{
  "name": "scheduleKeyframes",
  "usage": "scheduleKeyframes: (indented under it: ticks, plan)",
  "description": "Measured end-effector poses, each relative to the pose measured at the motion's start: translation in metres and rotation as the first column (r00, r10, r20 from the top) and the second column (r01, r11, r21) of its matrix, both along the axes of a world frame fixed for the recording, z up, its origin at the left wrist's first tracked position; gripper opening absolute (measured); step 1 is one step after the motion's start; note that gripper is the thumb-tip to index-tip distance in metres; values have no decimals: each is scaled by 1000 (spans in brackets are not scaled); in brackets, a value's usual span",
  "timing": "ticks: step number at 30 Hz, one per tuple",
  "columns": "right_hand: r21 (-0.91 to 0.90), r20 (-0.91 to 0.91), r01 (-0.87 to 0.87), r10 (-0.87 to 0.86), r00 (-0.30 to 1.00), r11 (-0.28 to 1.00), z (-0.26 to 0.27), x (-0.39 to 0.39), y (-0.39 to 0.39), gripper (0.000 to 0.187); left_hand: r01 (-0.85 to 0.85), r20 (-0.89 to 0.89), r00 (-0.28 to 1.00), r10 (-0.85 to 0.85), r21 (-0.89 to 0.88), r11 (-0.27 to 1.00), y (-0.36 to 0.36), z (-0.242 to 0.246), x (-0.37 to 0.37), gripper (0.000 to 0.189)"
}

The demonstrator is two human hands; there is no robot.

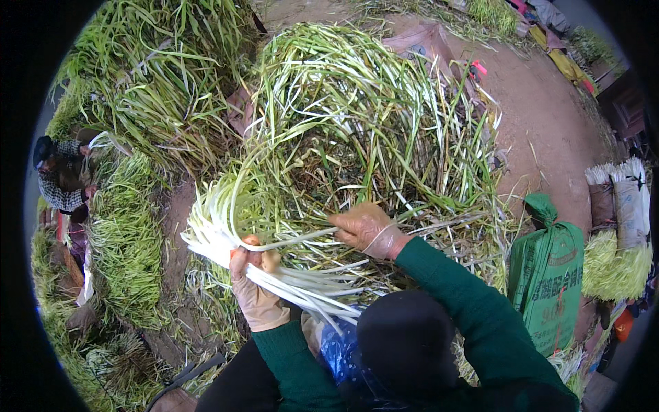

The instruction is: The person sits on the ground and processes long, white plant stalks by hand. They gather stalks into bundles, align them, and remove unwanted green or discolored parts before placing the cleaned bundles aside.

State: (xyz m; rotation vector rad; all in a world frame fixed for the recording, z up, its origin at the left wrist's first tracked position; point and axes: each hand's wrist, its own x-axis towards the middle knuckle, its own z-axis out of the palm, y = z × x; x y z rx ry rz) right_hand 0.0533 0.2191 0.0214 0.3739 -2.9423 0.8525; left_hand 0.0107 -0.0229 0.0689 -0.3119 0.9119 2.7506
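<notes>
My left hand [257, 288], in a thin pale glove with orange covers on the fingertips, is closed around a bundle of long white-stalked greens [211, 239]. The bundle fans out to the left and trails to the right over a blue spotted apron [340, 353]. Gloved in the same way, my right hand [366, 230] pinches the end of one pale strand [304, 239], which runs taut across from the bundle at my left thumb. Both hands are in front of a loose heap of green and white leaves [360, 113].
A green woven sack [548, 278] bearing writing stands at right. Tied white-stalked bundles [630, 206] lie beyond it. Leafy piles [154, 87] rise at upper left, with a flatter row of greens [126, 247] below. Another person [62, 175] works at far left. A dark rounded shape [406, 340] hides part of my lap.
</notes>
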Motion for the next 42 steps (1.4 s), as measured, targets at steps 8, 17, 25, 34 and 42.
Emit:
scheduleKeyframes:
  ticks: [8, 17, 25, 34, 42]
  plan:
    - [-145, -5, 4, -4, 1000, 989, 43, 22, -23, 18, 211, -44, 976, -215, -67, 975, 41, -13, 14, 49]
    - [-121, 299, 260, -214, 930, 958, 2, 84, 71, 21, -64, 69, 997, 43, 339, 939, 15, 19, 6, 21]
    - [173, 197, 725, -744, 638, 667, 10, 0, 164, 30, 117, -145, 987, -71, 341, 933, 10, -16, -12, 63]
    - [181, 253, 803, -816, 520, 568, -51, 10, 196, 26, 35, -49, 998, -33, 42, 999, 23, -38, -9, 44]
    - [-640, 558, 768, -662, 500, 41, 21, 59, 156, 6, 82, -127, 988, -86, -40, 996, 17, -26, -6, 39]
